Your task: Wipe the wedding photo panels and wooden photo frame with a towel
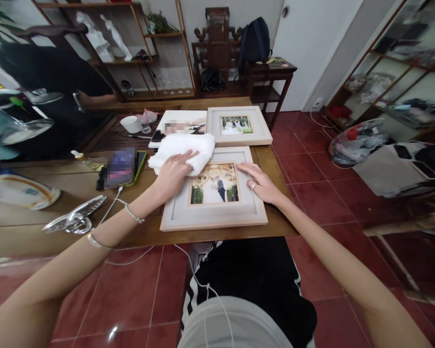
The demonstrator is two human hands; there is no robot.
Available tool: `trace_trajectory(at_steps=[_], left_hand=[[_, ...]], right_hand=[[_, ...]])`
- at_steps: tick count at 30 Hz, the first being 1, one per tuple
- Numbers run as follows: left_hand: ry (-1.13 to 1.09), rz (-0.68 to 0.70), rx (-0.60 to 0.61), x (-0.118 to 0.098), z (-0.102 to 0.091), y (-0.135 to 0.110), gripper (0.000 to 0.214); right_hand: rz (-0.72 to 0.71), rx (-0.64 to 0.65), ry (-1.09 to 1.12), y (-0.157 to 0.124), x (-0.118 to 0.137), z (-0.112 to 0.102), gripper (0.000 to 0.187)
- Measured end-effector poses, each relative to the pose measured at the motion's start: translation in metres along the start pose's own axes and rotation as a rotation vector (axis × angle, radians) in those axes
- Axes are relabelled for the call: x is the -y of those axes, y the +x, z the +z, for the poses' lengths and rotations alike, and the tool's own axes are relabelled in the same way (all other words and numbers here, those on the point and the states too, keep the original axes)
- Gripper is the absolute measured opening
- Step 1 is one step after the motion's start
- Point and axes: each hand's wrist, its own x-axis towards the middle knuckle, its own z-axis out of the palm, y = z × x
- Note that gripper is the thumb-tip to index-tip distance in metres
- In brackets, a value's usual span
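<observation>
Pale shirt point(235, 323) foremost, white cloth point(188, 145) hides one picture frame's point(217, 217) corner, phone point(121, 166) nearby.

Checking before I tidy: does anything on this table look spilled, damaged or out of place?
Nothing looks spilled or damaged. The white cloth covers a corner of the nearer framed picture, under the left hand. Slightly untidy: a crumpled pinkish item by the white cup-like object resembles stray wrapping.

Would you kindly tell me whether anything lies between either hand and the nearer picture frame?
Yes, on one side: the white cloth lies under the left hand, over the upper left corner of the nearer picture frame. Nothing visible stands between the right hand and the frame's right side.
</observation>
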Motion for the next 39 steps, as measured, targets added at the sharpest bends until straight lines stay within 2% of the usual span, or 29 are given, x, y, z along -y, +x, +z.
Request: trace_trajectory(at_steps=[3, 6, 10, 12, 17, 21, 24, 27, 34, 36, 39], left_hand=[[0.049, -0.126, -0.14, 0.01, -0.012, 0.002, 0.036], [0.083, -0.114, -0.217, 0.015, -0.017, 0.001, 0.037], [0.041, 0.017, -0.023, 0.009, -0.006, 0.001, 0.039], [0.018, 0.048, 0.035, 0.006, 0.003, 0.003, 0.043], [-0.019, -0.038, -0.068, 0.012, 0.019, 0.017, 0.052], [0.007, -0.015, -0.007, 0.013, 0.018, 0.017, 0.047], [0.049, 0.039, 0.05, -0.001, 0.012, 0.006, 0.04], [0.095, 0.032, 0.115, -0.025, 0.001, -0.011, 0.037], [0.051, 0.064, 0.425, -0.081, -0.057, -0.063, 0.038], [0.019, 0.083, 0.461, -0.09, -0.068, -0.079, 0.041], [-0.003, 0.102, 0.439, -0.094, -0.072, -0.094, 0.043]], right_hand=[[-0.015, -0.008, 0.013, 0.0, -0.001, 0.0, 0.065], [-0.029, -0.015, 0.017, 0.0, -0.001, 0.0, 0.066], [-0.021, -0.015, 0.007, 0.0, 0.0, -0.001, 0.066], [-0.016, -0.015, 0.005, 0.0, 0.0, 0.0, 0.067], [-0.02, -0.018, 0.011, 0.0, -0.001, 0.0, 0.068], [-0.013, -0.013, 0.013, 0.0, 0.0, 0.0, 0.067], [-0.002, -0.01, 0.018, 0.001, 0.002, -0.001, 0.068], [0.012, -0.018, 0.02, 0.001, 0.003, 0.0, 0.068], [0.034, -0.041, 0.014, 0.002, 0.004, 0.002, 0.065], [0.035, -0.041, 0.012, 0.002, 0.004, 0.002, 0.064], [0.027, -0.04, 0.015, 0.002, 0.004, 0.002, 0.064]])
